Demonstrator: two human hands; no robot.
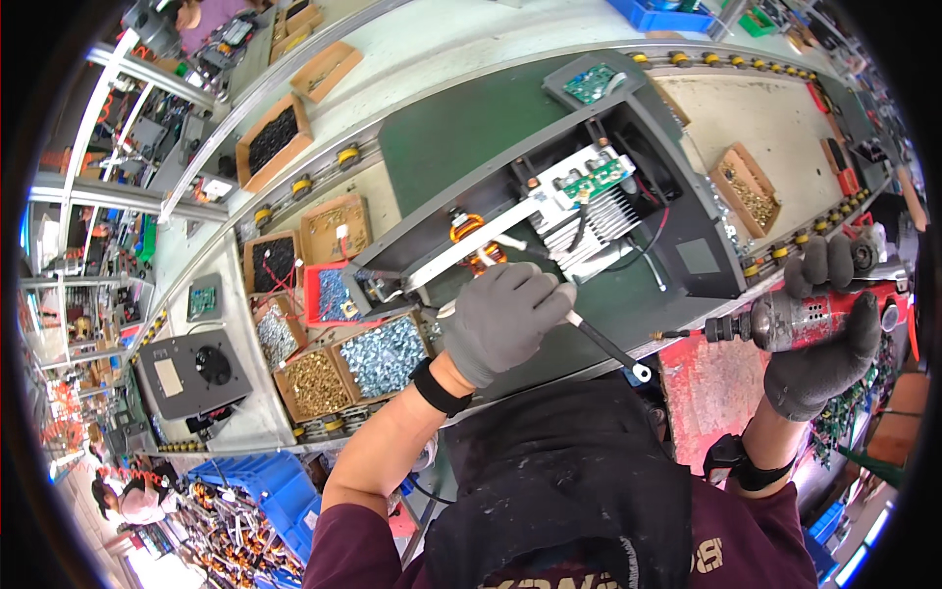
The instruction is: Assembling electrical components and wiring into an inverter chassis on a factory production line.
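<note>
My left hand (510, 319), in a grey glove, is closed around a white cable whose black-sleeved end (606, 346) carries a ring terminal (641, 373). Just beyond that hand, an open black metal housing (697, 257) lies on the green work surface. Inside it are a finned heat sink (592, 234), a green circuit board (601, 179) and copper-wound coils (473, 233). On the right, my gloved right hand (822, 358) grips a red power screwdriver (819, 319). Its bit (677, 335) points left, near the housing's front edge and apart from it.
Left of the housing stand boxes of silver screws (381, 355), brass-coloured fasteners (316, 383) and a red bin (334, 294). A black panel with a fan (196, 371) lies farther left. Another cardboard box (746, 191) sits at right. Roller tracks (304, 185) edge the bench; a blue crate (270, 496) is at lower left.
</note>
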